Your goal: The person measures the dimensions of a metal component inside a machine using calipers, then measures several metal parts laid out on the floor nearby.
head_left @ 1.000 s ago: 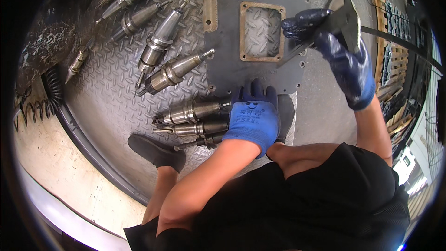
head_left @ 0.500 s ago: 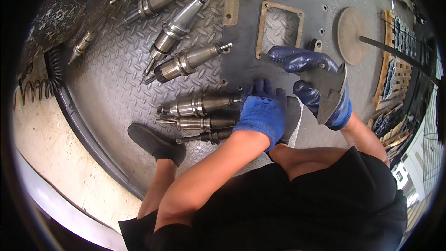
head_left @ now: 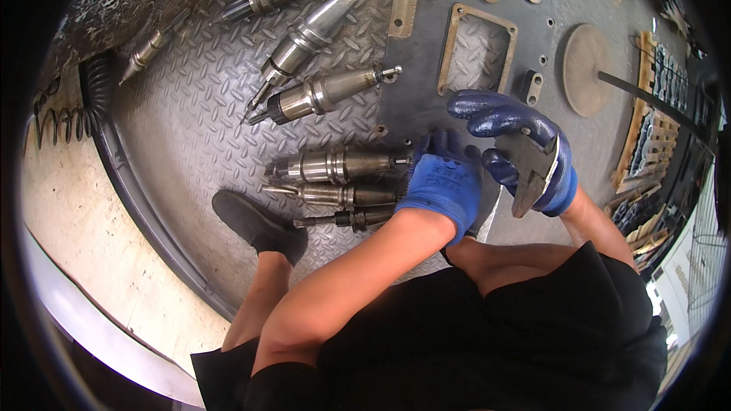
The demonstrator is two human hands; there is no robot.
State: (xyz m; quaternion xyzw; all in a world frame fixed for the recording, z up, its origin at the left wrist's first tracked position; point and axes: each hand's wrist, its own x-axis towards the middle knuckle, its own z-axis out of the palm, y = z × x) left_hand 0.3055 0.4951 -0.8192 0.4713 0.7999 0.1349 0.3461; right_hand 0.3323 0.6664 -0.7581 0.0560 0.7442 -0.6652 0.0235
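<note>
My left hand (head_left: 443, 181), in a blue coated glove, lies palm down at the near edge of a dark metal plate (head_left: 417, 80), fingers stretched forward. The plate has holes and a rectangular cutout framed by a brown border. Above its near right part, my gloved right hand (head_left: 552, 141) grips a flat grey metal piece (head_left: 533, 164) with a pointed lower end; the glove hides part of its shape. Beside my left hand lie several tool holders with cutters, among them a thick one (head_left: 335, 165), a middle one (head_left: 335, 195) and a slim dark one (head_left: 350, 219).
More tool holders (head_left: 324, 97) rest on the diamond-tread metal floor (head_left: 190, 129) ahead to the left. A round disc (head_left: 585, 68) with a dark bar stands right of the plate. Farther right is a wooden pallet (head_left: 647, 133) with metal parts. A coiled hose (head_left: 95, 91) hangs at left.
The whole view has shifted slightly, so the plate and tool holders appear farther right. My right hand has turned a little, tilting the metal piece. The left hand stays at the plate's edge.
</note>
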